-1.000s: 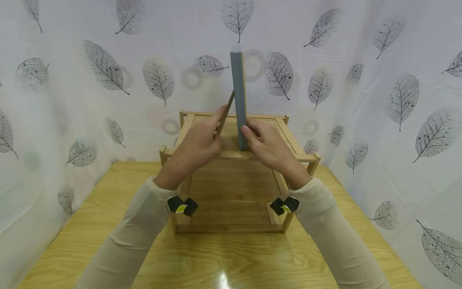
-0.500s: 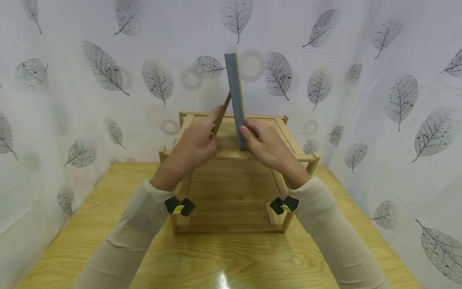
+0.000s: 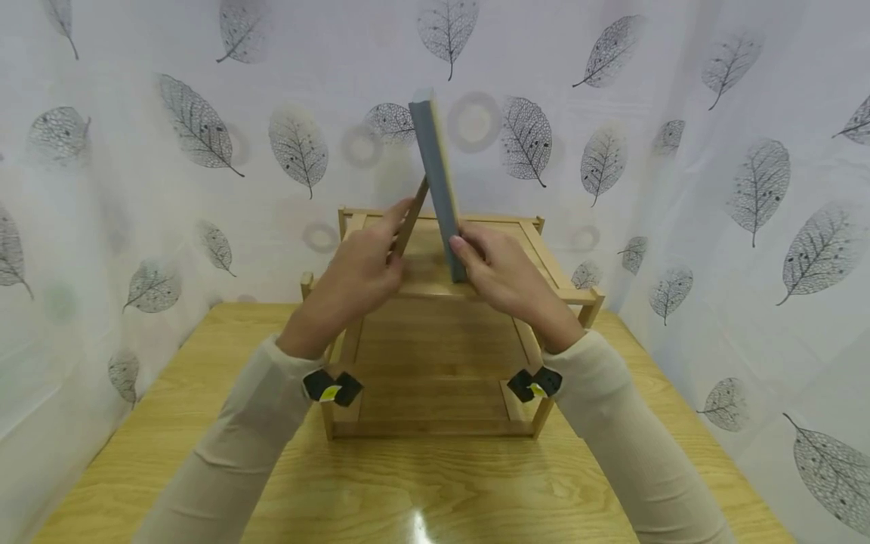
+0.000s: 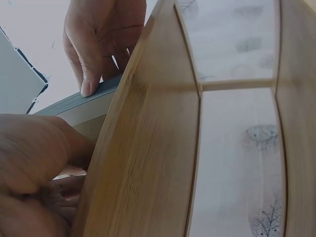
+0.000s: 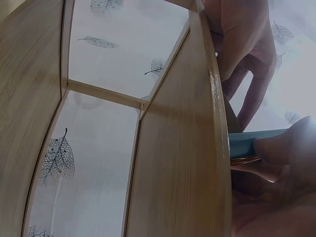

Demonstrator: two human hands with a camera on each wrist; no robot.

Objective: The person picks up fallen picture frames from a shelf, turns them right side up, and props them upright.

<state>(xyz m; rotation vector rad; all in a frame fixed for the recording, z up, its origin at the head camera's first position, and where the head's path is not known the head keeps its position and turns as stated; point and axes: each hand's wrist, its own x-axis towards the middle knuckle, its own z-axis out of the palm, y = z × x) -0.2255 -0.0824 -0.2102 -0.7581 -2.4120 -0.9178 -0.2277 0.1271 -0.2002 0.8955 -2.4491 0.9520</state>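
A blue-grey book [image 3: 433,181] stands on the top board [image 3: 432,273] of a wooden shelf unit, its spine facing me and its top tilted left. My right hand [image 3: 506,272] pinches the lower book, with the thumb on the spine [image 5: 247,144] and the fingers along the right cover. A thin brown panel [image 3: 411,219] leans the other way, its upper edge against the book's left side. My left hand [image 3: 360,264] holds this panel from the left near its base. In the left wrist view the right hand [image 4: 101,44] shows above the board's edge.
The two-tier wooden shelf unit [image 3: 435,429] stands on a wood-grain table [image 3: 435,483]. Raised corner posts and rails [image 3: 594,296] edge its top. Behind and at both sides hangs a white curtain [image 3: 258,196] printed with leaves.
The book has gone from nearly upright to leaning left, its base staying about where it was. My left hand and the panel have shifted slightly left. The right hand has hardly moved.
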